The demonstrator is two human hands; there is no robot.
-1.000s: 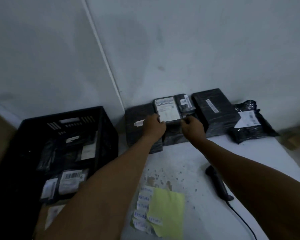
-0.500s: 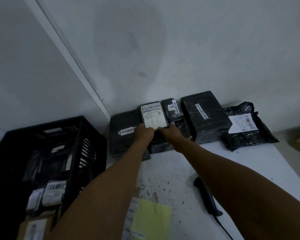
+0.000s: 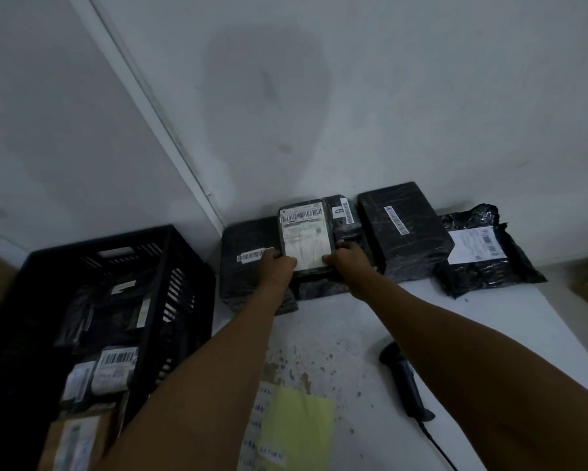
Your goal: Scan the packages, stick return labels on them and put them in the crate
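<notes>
A flat black package with a large white shipping label (image 3: 304, 237) lies on top of the row of black packages against the wall. My left hand (image 3: 279, 268) grips its near left corner and my right hand (image 3: 348, 263) grips its near right corner. Left of it lies a black package with a barcode strip (image 3: 248, 266). A black crate (image 3: 170, 266) stands at the left with several labelled packages inside. A black barcode scanner (image 3: 406, 385) lies on the white table (image 3: 489, 334) under my right forearm. Handwritten return labels (image 3: 262, 433) sit beside a yellow sheet (image 3: 297, 426) at the near edge.
More black packages stand to the right: a small one with a barcode (image 3: 343, 212), a wrapped box (image 3: 401, 229) and a crinkled black bag with a white label (image 3: 483, 256). A brown parcel (image 3: 75, 440) lies low at the crate's near end. The wall rises right behind the row.
Both hands have closed in on the near corners of the labelled package; a second ago the right hand was further right. The camera has tilted and shifted.
</notes>
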